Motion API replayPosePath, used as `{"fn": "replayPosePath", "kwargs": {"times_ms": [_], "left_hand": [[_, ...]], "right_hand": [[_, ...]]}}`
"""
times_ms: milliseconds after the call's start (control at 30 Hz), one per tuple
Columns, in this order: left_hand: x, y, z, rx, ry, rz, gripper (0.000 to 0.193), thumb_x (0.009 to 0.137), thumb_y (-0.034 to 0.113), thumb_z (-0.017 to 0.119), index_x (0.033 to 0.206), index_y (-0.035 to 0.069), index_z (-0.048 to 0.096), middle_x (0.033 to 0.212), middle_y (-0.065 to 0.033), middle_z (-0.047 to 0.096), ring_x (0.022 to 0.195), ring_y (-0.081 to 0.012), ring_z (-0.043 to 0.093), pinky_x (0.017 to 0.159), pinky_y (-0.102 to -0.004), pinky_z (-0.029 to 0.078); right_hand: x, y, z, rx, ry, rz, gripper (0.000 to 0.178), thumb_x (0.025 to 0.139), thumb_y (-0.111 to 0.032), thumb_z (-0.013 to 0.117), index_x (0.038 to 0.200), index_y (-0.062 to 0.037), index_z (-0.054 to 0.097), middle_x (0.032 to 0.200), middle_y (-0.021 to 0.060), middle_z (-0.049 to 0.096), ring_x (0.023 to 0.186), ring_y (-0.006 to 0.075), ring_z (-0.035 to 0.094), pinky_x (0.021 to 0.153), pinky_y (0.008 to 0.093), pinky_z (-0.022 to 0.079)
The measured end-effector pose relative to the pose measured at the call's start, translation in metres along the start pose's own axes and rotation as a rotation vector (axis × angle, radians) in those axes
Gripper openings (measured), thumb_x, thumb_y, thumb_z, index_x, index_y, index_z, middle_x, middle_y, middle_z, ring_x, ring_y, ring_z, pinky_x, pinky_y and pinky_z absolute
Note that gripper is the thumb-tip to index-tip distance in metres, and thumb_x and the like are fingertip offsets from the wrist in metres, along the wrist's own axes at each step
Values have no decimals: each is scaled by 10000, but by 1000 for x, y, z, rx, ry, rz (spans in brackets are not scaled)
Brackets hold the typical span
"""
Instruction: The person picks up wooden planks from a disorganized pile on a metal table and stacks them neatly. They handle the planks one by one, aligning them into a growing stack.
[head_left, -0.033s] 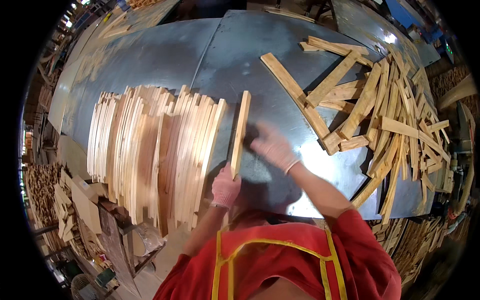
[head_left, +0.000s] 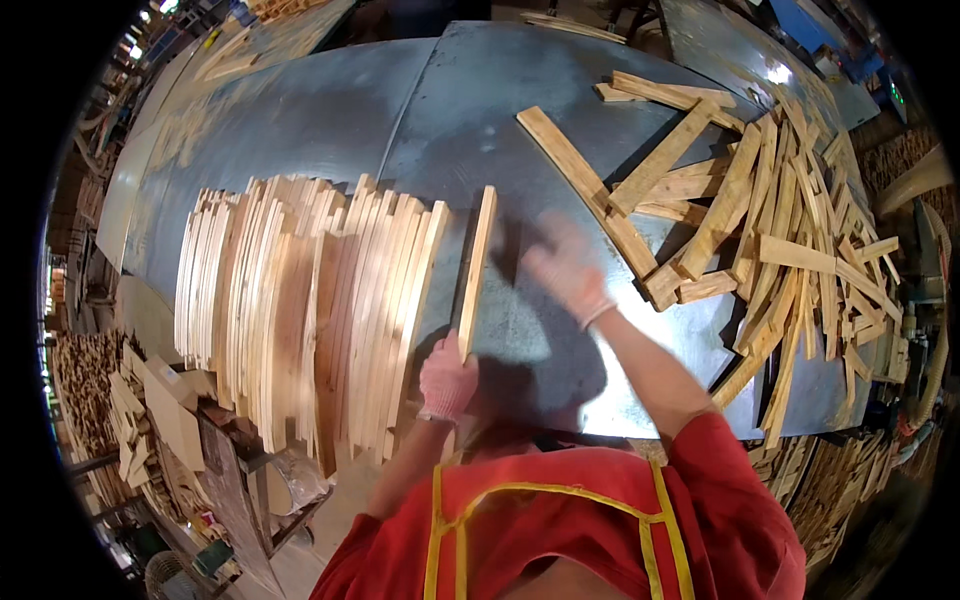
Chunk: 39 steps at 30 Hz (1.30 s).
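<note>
My left hand (head_left: 449, 377), in a pale pinkish knit glove, is closed around the near end of a narrow wooden strip (head_left: 477, 265). This strip stands on its edge and points away from me, a little right of a row of strips (head_left: 320, 310) packed side by side. My right hand (head_left: 570, 268), gloved alike, is over the metal tabletop (head_left: 480, 110) between the held strip and a loose pile. Motion blurs its fingers, but the thumb looks apart from them and nothing shows in the hand.
A jumbled pile of wooden strips (head_left: 790, 230) covers the table's right side, with one long strip (head_left: 590, 195) slanting out toward the middle. Wood offcuts (head_left: 130, 425) and a cardboard box (head_left: 172, 405) are at the lower left, below table level.
My right hand has moved away from the held strip, to the right and toward the far side. The left hand keeps its grip and has shifted very slightly.
</note>
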<state>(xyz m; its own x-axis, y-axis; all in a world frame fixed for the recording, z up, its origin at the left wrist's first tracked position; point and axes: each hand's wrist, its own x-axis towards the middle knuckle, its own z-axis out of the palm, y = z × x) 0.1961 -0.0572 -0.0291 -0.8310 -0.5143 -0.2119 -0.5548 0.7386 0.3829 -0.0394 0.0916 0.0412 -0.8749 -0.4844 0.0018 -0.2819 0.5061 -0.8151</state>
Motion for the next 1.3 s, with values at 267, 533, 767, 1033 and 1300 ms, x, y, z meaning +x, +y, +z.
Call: {"fn": "replayPosePath", "kwargs": {"times_ms": [267,533,767,1033,1300], "left_hand": [[-35,-63,-12,410,361,195,561,869,160,702,1409,85,571,1435,-159,548,1298,-404,544,1043,-567,477],[-14,-6,-24,-301,82,320,651,867,234,785,1429,9,546,1301,-206,638,1123,-360,668,978,-410,551],[2,14,-9,-722,-342,-203,451,889,204,700,1299,30,629,1075,-113,711,996,-301,696,899,-398,551],[-78,-75,-40,274,167,301,580,742,163,724,1308,63,647,1448,-162,567,1345,-436,530,1082,-573,455],[-65,-66,-26,219,212,336,805,745,278,794,1474,56,534,1528,-175,512,1388,-415,506,1105,-572,437]], "right_hand": [[119,107,-99,-541,487,524,776,840,-356,776,1506,-58,512,1487,266,513,1336,486,543,1134,498,444],[-84,54,12,476,317,345,910,847,-6,713,1650,31,288,1403,198,573,1050,276,667,896,406,574],[-90,18,17,-34,-13,192,706,884,-291,663,1518,-16,520,1520,263,533,1389,467,518,1175,502,432],[-7,105,-61,-742,-76,309,623,855,-259,695,1426,-76,529,1167,227,725,1065,420,713,938,530,559],[-127,24,-28,-269,69,118,857,838,-384,771,1584,-96,460,1442,255,641,1229,389,674,1041,463,533]]}}
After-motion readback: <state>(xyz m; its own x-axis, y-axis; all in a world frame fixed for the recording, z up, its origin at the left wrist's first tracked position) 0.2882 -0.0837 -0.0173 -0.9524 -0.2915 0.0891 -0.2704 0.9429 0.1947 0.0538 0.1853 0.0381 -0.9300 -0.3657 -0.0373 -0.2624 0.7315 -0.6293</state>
